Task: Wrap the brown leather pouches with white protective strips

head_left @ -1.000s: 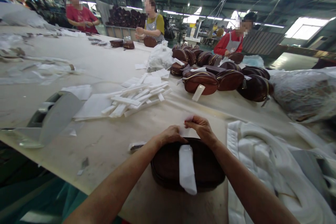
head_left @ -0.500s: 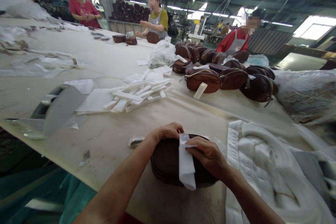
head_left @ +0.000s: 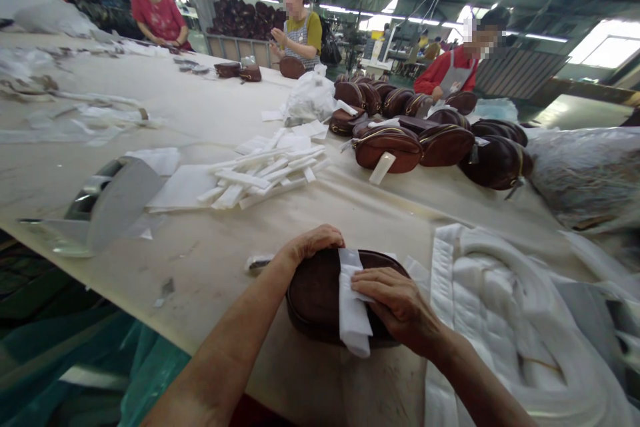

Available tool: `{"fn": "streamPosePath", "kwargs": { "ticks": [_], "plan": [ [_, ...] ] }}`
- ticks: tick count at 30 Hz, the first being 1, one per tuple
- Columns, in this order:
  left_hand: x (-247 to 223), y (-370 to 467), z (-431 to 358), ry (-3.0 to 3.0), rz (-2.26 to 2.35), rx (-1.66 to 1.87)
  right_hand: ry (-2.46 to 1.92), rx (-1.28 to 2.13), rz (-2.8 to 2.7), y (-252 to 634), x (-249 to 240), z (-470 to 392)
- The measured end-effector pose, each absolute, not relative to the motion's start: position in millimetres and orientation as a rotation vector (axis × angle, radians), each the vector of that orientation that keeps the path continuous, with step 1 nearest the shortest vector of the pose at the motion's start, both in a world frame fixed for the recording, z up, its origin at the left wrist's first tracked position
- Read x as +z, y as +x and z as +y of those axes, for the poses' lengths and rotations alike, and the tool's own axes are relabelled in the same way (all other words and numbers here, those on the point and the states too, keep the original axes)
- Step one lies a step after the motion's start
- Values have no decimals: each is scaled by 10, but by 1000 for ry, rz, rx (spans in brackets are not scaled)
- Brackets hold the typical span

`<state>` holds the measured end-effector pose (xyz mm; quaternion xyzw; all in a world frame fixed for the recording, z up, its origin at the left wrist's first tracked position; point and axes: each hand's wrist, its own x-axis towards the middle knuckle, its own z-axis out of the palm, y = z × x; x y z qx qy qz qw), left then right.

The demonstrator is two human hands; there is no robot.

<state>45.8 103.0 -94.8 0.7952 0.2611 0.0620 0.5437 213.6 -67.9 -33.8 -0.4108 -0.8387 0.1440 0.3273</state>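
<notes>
A dark brown oval leather bag (head_left: 315,293) lies on the table in front of me. Across its middle runs a white paper strip (head_left: 354,323), its near end hanging over the bag's front edge. My left hand (head_left: 320,240) is curled over the bag's far edge by the strip's upper end; its fingertips are partly hidden. On the strip and the bag's right half rests my right hand (head_left: 395,300), its fingers stretched out flat over the paper. Just left of the bag is a small clear-wrapped item (head_left: 259,263).
White strips (head_left: 265,177) are piled ahead. Several brown zipped bags (head_left: 387,147) stand at the back right. White padded foam material (head_left: 500,307) lies to my right, a grey tape dispenser (head_left: 107,203) on the left. Three people work across the table (head_left: 220,120).
My right hand has gone from pinching a small flap of the paper to lying flat on the strip. My left hand stays at the bag's far edge.
</notes>
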Motion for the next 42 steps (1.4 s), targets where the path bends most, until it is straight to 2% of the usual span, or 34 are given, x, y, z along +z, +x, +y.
{"fn": "streamPosePath", "kwargs": {
  "ticks": [6,15,22,32,37,39,42],
  "plan": [
    [-966,480,993,1916,729,132,-1008,302,-2253,2126,-332,-709],
    [-786,498,876,1936,793,91,-1098,617,-2398,2220,-201,-850],
    [-640,533,770,2209,728,54,-1058,624,-2437,2266,-316,-855],
    [-275,106,139,2555,347,182,-982,551,-2614,2303,-171,-765],
    [-140,-157,-53,2702,183,60,-939,497,-2765,2287,-66,-736],
    [-211,-155,-133,2820,219,158,-941,423,-2797,2276,-91,-743],
    [-398,-77,-274,3007,367,524,-906,317,-2812,2272,-183,-758]
  ]
}}
